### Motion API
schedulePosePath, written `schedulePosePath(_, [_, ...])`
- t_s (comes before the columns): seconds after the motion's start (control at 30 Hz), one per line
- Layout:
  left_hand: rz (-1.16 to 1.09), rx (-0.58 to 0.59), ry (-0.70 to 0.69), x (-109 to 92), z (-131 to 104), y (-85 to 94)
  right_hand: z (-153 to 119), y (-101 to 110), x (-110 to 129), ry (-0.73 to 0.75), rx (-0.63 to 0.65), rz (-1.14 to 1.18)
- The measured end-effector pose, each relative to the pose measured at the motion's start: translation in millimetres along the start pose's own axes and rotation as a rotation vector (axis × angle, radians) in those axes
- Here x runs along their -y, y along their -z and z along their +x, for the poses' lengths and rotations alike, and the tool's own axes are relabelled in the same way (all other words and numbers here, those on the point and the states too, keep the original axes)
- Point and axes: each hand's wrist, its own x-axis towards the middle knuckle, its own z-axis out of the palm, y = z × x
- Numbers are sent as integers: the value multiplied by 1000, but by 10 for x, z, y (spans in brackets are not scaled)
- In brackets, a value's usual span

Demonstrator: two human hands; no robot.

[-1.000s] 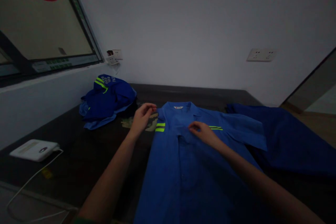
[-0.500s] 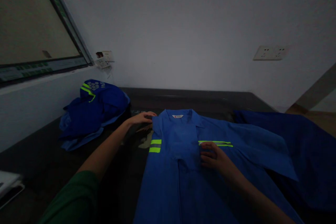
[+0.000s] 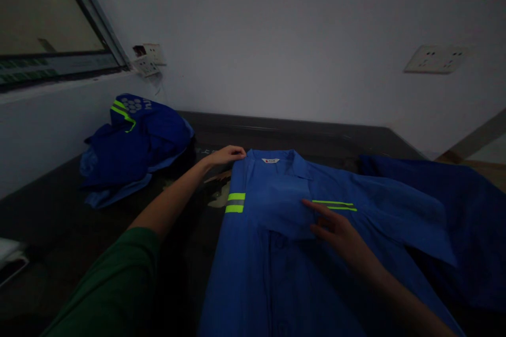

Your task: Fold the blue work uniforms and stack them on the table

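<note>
A blue work shirt [image 3: 288, 268] with yellow-green and grey reflective stripes lies spread on the dark surface, its collar and white label at the far end. The shirt's left side is folded inward, with one sleeve laid across the chest. At the folded edge beside the collar, my left hand [image 3: 229, 155] is closed, fingertips pinching the cloth. My right hand [image 3: 334, 226] rests at the end of the folded-in sleeve, index finger stretched out and the other fingers loosely bent. The opposite sleeve [image 3: 407, 210] extends out to the right.
Crumpled blue clothing [image 3: 136, 147] with reflective stripes is heaped at the back left. Darker blue cloth [image 3: 466, 195] lies at the right, partly beneath the shirt's sleeve. A wall with sockets [image 3: 437, 59] stands behind. A white object [image 3: 11, 255] sits at the left edge.
My left hand has gone from lying loosely by the shoulder to pinching the edge at the collar. My right hand's index finger has straightened over the folded sleeve. The view has shifted slightly.
</note>
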Motion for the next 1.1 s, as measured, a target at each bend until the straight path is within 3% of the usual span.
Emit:
schedulePosePath(0.07, [73,10,-12,13,-4,-19,-84,27,-42,28,-34,-47])
schedulePosePath(0.23, [289,-18,-34,-41,-64,-153,-180,-55,-189,-36,25,-66])
schedulePosePath(0.4, [672,-172,-56,-254,-126,-274,-164,-36,-113,-99,94,-12])
schedulePosePath(0.5, [644,-191,-38,-339,-113,-305,-100,8,-59,-126,81,39])
schedulePosePath(0.7, [424,-46,-145,-321,25,-390,8,-59,-159,-74,53,-27])
schedulePosePath(0.83, [484,-43,-228,-295,97,-516,-107,-81,-140,38,13,-113])
schedulePosePath(0.93, [582,-21,-226,-281,106,-566,-211,-75,-112,9,47,-125])
schedulePosePath(1.0, [669,-42,-214,-299,80,-545,-242,-44,-109,-57,95,-117])
schedulePosePath(1.1, [778,-201,-157,-414,-18,-477,-176,83,-104,-14,51,-195])
